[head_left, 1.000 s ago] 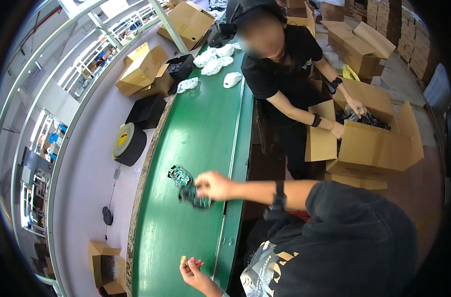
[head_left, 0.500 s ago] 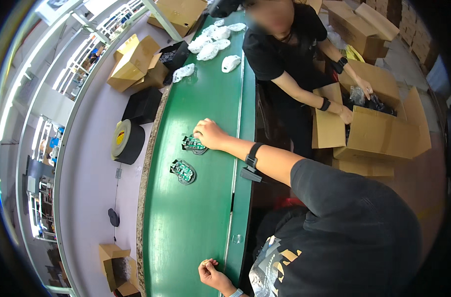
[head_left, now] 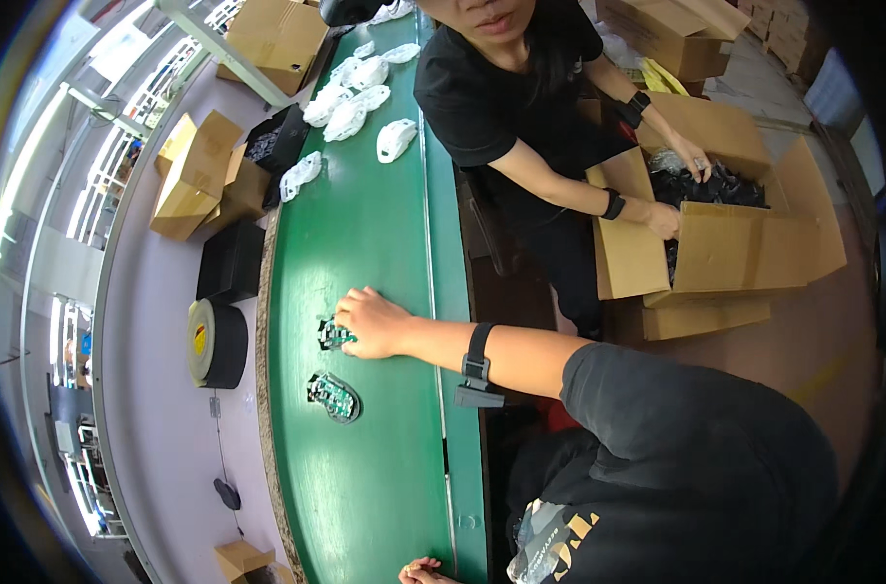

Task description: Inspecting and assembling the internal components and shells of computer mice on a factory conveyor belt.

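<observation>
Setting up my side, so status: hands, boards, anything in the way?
Right hand on upper circuit board; left hand partly out of frame, contents unclear. Lower circuit board lies untouched on green belt. White bundles farther up.

Crumpled white bundles (head_left: 347, 118) – an open cardboard carton (head_left: 188, 190) – a black box (head_left: 227, 263) beside a thick roll (head_left: 231, 343)

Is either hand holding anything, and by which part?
The right hand covers the picture-right end of a green circuit board; any grip is hidden. The left hand, partly cut off, cannot be judged.
</observation>
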`<state>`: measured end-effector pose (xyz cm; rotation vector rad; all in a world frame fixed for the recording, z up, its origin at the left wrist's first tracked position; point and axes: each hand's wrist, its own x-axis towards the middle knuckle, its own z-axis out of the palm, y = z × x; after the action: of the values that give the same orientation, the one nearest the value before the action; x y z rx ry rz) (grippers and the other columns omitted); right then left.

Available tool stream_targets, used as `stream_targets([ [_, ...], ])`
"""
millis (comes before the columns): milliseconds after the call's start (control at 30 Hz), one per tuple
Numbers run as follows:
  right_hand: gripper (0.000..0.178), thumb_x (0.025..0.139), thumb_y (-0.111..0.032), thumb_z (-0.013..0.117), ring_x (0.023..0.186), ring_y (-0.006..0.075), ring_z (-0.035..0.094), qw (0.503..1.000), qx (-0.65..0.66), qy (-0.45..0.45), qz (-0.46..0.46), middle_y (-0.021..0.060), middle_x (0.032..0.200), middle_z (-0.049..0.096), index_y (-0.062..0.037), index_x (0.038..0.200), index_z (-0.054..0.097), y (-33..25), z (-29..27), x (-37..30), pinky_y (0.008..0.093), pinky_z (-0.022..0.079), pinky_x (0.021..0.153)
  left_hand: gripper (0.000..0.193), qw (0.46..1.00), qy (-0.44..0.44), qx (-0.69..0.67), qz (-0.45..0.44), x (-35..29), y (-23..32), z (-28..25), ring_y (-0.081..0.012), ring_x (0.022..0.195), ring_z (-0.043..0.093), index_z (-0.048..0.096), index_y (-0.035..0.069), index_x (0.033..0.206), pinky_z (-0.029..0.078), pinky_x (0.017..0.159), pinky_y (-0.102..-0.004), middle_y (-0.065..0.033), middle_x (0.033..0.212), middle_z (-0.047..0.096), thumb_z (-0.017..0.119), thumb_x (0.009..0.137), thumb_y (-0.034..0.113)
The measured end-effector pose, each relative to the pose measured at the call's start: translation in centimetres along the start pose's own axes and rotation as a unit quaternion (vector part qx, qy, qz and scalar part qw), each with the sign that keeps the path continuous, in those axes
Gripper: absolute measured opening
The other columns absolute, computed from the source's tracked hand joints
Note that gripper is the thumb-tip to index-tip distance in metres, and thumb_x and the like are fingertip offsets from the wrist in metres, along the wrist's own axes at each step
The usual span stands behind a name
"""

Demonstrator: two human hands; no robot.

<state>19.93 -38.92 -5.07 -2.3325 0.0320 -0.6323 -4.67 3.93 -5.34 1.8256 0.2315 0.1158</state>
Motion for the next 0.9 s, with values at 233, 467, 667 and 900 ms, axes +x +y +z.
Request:
stream_targets([
  [233, 0.039, 0.076, -0.028, 0.075, 0.116, 0.0282, 0.051, 1.0, 0.013, 0.001, 0.009, 0.009, 0.115, 0.06, -0.0032, 0.105, 0.066, 0.2, 0.0, 0.3, 0.0469, 0.04, 0.104, 0.033, 0.999, 0.017, -0.012, -0.03, 0.6, 1.0, 0.5, -0.0162, 0.068, 0.055, 0.055, 0.006, 0.086, 0.047, 0.066, -0.0295, -0.0067, 0.079, 0.059, 0.055, 0.104, 0.033],
  [467, 0.038, 0.078, -0.028, 0.073, 0.116, 0.0289, 0.051, 1.0, 0.007, -0.022, 0.01, 0.0099, 0.118, 0.059, -0.0029, 0.104, 0.065, -0.3, -0.7, 0.2, 0.0472, 0.038, 0.105, 0.032, 0.991, 0.037, 0.092, 0.091, 5.5, 5.1, -0.8, -0.0195, 0.069, 0.055, 0.053, 0.003, 0.083, 0.047, 0.068, -0.0342, -0.0096, 0.078, 0.059, 0.046, 0.106, 0.024],
  [667, 0.036, 0.082, -0.03, 0.072, 0.117, 0.0302, 0.052, 1.0, -0.024, 0.014, -0.009, 0.0125, 0.12, 0.059, -0.0035, 0.106, 0.065, 0.7, -0.2, 0.0, 0.0466, 0.04, 0.103, 0.025, 0.98, 0.118, 0.147, 0.067, 10.0, 2.8, -3.7, -0.0194, 0.071, 0.052, 0.055, -0.001, 0.086, 0.045, 0.067, -0.034, -0.0106, 0.083, 0.059, 0.041, 0.101, 0.012],
  [900, 0.03, 0.078, -0.03, 0.074, 0.103, 0.0333, 0.056, 0.997, -0.032, 0.048, -0.059, 0.0134, 0.099, 0.062, -0.0069, 0.095, 0.068, 1.4, 0.8, 1.7, 0.0465, 0.045, 0.092, 0.02, 0.992, 0.126, 0.015, 0.022, 11.8, -0.1, -4.6, -0.0141, 0.081, 0.056, 0.056, 0.004, 0.088, 0.048, 0.073, -0.0298, -0.0013, 0.084, 0.056, 0.055, 0.101, 0.02],
])
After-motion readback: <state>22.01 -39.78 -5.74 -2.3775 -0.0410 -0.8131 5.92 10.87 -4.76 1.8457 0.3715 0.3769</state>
